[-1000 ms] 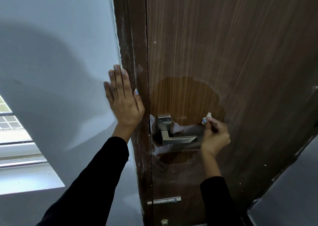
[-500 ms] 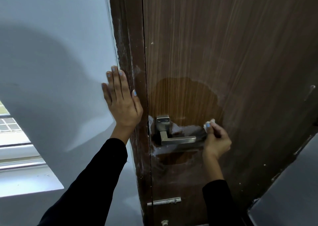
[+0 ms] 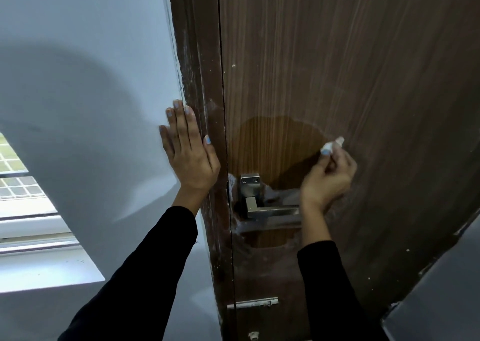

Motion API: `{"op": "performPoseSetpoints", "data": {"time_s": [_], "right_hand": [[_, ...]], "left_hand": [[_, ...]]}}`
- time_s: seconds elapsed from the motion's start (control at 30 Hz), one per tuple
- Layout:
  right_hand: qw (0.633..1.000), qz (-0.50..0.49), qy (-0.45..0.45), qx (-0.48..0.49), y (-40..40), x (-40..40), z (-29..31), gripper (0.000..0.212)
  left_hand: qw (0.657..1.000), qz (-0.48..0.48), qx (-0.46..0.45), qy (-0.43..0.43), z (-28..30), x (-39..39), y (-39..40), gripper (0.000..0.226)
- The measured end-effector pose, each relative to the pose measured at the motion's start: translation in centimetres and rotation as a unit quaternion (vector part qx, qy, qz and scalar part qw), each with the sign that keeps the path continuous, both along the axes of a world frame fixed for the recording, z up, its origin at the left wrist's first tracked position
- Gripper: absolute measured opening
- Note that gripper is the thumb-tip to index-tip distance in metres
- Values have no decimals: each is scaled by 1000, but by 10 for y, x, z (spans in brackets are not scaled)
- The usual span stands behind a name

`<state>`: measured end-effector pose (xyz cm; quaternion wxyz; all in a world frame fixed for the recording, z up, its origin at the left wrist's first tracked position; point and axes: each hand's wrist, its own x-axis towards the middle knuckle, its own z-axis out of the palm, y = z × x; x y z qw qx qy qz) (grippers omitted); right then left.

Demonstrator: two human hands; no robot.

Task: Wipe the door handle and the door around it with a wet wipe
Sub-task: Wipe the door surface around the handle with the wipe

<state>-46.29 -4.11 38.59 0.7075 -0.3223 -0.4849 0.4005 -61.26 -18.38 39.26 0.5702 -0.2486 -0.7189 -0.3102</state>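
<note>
Hands number two: right hand (image 3: 327,175) pinches one wet wipe (image 3: 332,145).

Head camera looks forward, slightly down, close at the door (image 3: 337,68).

A pale grey wall (image 3: 85,55) fills the left side, meeting a dark brown door frame (image 3: 197,81) streaked with white smears. A window (image 3: 18,182) with a white sill (image 3: 46,270) sits low at the left edge.
</note>
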Motion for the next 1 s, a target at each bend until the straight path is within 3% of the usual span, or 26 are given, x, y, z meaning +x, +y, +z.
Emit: {"op": "performPoseSetpoints", "data": {"time_s": [0.1,0.27,0.47,0.63,0.83,1.0], "right_hand": [[992,29,-59,108,-19,-8,3,26],[999,38,-25,9,-18,-3,-7,24],[969,81,-136,191,-54,-17,6,24],[981,60,-117,145,-56,-12,-2,20],[920,121,-237,286,-83,-23,-13,32],[914,104,-284,269,-96,-24,-17,40]], "left_hand": [[1000,-6,-6,-6,0,1,-1,57],[999,-30,-27,-7,-1,2,-11,56],[998,-40,-43,13,-3,-2,-18,56],[999,-36,-36,19,-5,-5,-16,55],[998,-43,-31,25,-7,-8,-16,54],[998,-42,-26,32,-8,-9,-15,55]]}}
